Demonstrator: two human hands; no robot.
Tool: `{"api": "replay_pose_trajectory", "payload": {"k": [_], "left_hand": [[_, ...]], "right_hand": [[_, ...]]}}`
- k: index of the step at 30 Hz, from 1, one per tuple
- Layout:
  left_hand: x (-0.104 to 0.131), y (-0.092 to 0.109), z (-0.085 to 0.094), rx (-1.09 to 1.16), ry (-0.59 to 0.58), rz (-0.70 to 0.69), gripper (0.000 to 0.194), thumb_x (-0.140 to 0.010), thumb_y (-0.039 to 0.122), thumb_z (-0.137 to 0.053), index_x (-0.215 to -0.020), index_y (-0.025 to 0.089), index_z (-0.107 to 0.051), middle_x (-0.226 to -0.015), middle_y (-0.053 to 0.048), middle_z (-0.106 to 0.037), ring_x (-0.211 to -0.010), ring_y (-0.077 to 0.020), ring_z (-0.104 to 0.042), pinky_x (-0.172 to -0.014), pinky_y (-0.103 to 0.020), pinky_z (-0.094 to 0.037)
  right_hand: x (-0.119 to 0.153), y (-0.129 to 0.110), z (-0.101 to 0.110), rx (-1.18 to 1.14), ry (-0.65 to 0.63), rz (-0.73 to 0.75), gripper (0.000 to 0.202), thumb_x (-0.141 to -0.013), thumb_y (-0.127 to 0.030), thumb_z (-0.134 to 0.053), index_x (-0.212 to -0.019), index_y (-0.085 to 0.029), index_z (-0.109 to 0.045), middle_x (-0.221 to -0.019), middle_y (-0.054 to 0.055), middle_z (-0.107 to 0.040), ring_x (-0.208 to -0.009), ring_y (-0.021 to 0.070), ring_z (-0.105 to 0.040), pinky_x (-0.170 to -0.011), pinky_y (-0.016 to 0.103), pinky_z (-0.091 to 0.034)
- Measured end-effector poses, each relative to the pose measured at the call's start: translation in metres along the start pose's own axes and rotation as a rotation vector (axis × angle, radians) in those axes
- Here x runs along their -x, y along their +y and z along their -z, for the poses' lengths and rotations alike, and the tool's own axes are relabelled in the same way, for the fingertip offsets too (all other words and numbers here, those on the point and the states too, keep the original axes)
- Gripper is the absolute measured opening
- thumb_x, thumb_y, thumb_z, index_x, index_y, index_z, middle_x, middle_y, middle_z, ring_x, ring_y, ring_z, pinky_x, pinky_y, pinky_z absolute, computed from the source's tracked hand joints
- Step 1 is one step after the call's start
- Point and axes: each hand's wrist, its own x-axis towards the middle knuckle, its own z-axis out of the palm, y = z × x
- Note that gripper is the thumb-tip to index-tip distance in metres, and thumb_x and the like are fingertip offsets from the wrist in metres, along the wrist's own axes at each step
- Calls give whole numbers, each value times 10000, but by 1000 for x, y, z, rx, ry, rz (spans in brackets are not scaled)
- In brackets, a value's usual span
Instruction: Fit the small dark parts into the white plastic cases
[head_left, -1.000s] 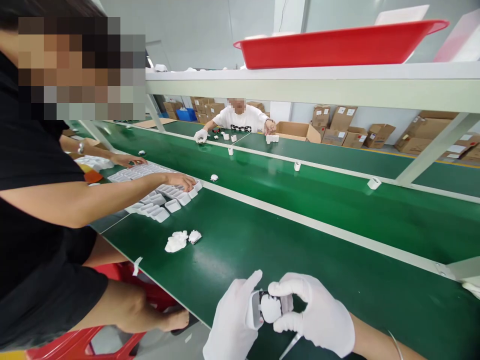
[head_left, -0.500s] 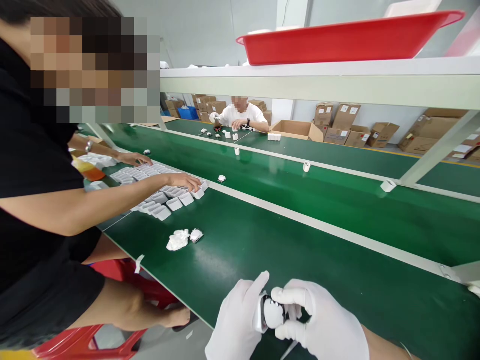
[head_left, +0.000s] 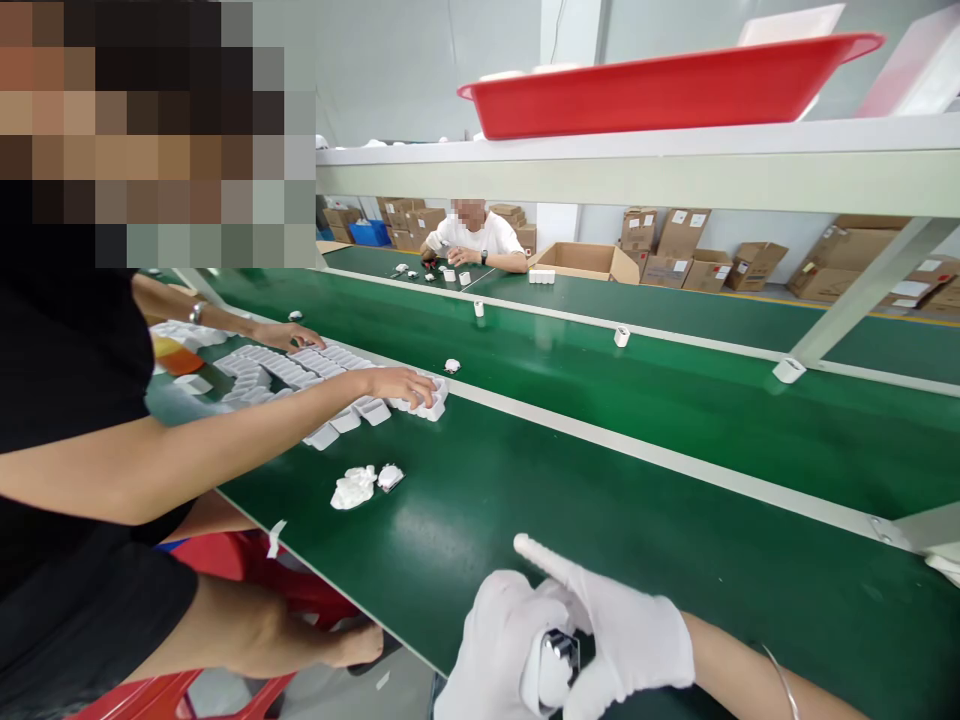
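Observation:
Both my hands wear white gloves and are close together above the near edge of the green table. My left hand point(head_left: 491, 640) is closed around a small white housing with a shiny silver and dark insert point(head_left: 559, 665). My right hand point(head_left: 634, 630) reaches across the same housing, its thumb and fingers around the open end and its index finger stretched out to the left. The far side of the housing is hidden by the gloves. A crumpled white cloth or glove point(head_left: 352, 488) lies to the left, with a small white part point(head_left: 390, 477) beside it.
To the left, a co-worker's hand point(head_left: 401, 385) touches rows of white housings point(head_left: 330, 365). Several white pieces stand along the green conveyor belt point(head_left: 675, 400). A shelf point(head_left: 637, 178) holding a red tray point(head_left: 660, 90) spans above. Another person sits across.
My right hand has turned over the housing, its index finger now pointing left. The housing is turned, showing its silver insert. The co-worker's hand has pushed the row of housings rightward.

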Motion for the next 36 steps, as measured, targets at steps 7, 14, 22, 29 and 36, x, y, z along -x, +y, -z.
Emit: {"api": "replay_pose_trajectory", "payload": {"k": [7, 14, 22, 29, 36], "left_hand": [[-62, -94, 38, 120, -344, -100, 185, -732, 337, -569, -585, 339, -681, -778, 28, -774, -747, -134, -668, -607, -230, -519], [-77, -90, -6, 116, -521, -162, 172, -779, 223, -568, -696, 291, -703, -948, 45, -777, -890, -104, -644, -718, -206, -488], [-80, -74, -16, -45, -533, -184, 208, -695, 123, -622, -544, 266, -613, -987, 62, -778, -950, -112, -609, -675, -247, -418], [-62, -57, -8, -235, -473, -159, 230, -794, 63, -572, -759, 253, -698, -1176, 20, -736, -1211, -142, -528, -823, -280, -437], [-83, -27, -8, -365, -498, -229, 145, -806, 84, -696, -860, 217, -713, -1286, -21, -654, -1348, -248, -450, -948, -369, -458]], "right_hand": [[-2, 3, -6, -207, -43, 75, 1474, -345, -9, -902, -1583, -153, -116, -969, 12, -730, -1043, 275, -672, -1076, 423, -411], [2, 3, -13, -75, 126, 104, 1274, -365, -84, -908, -1514, -258, -386, -1432, 78, -539, -1340, 344, -466, -1201, 421, -247], [15, -9, -7, 200, 130, 15, 1093, -610, -290, -822, -1553, -163, -284, -1534, 113, -424, -1407, 298, -408, -1210, 417, -258], [5, 9, -4, 235, 127, 93, 1038, -711, -377, -768, -1569, -157, -226, -1556, 134, -391, -1421, 290, -386, -1205, 422, -263], [6, 8, -23, 721, 359, -95, 1088, -758, -454, -693, -1595, -179, -54, -1211, 179, -675, -1113, 389, -624, -980, 543, -433]]}}
